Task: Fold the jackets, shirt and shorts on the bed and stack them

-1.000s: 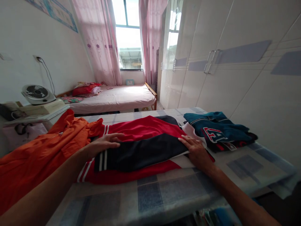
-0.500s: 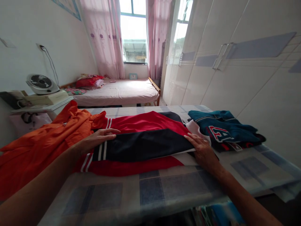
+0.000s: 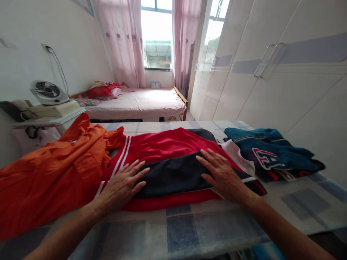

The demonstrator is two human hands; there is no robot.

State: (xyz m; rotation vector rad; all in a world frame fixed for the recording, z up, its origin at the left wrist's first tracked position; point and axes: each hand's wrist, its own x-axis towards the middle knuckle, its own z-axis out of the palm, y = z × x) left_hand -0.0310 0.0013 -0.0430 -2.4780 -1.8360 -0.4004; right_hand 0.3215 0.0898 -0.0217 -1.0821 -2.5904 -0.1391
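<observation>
A red jacket (image 3: 162, 142) with navy sleeves and white stripes lies on the table, its collar end to the right. One navy sleeve (image 3: 173, 175) is laid lengthwise across its front. My left hand (image 3: 121, 184) rests palm down over the cuff end of that sleeve, fingers spread. On the sleeve's shoulder end lies my right hand (image 3: 219, 171), also flat with fingers apart. Neither hand grips the cloth. Part of the striped hem and cuff is hidden under my left hand.
An orange jacket (image 3: 62, 169) is spread on the left and touches the red one. A folded teal garment (image 3: 273, 144) lies on the right, over dark clothing. All rest on a checked tablecloth (image 3: 217, 231). Beyond are a bed (image 3: 141, 104), a fan (image 3: 48, 92) and a white wardrobe (image 3: 244, 90).
My left hand has moved right and nearer me, onto the sleeve's cuff end. My right hand has shifted inward from the shoulder, fingers now more spread. The view has shifted slightly.
</observation>
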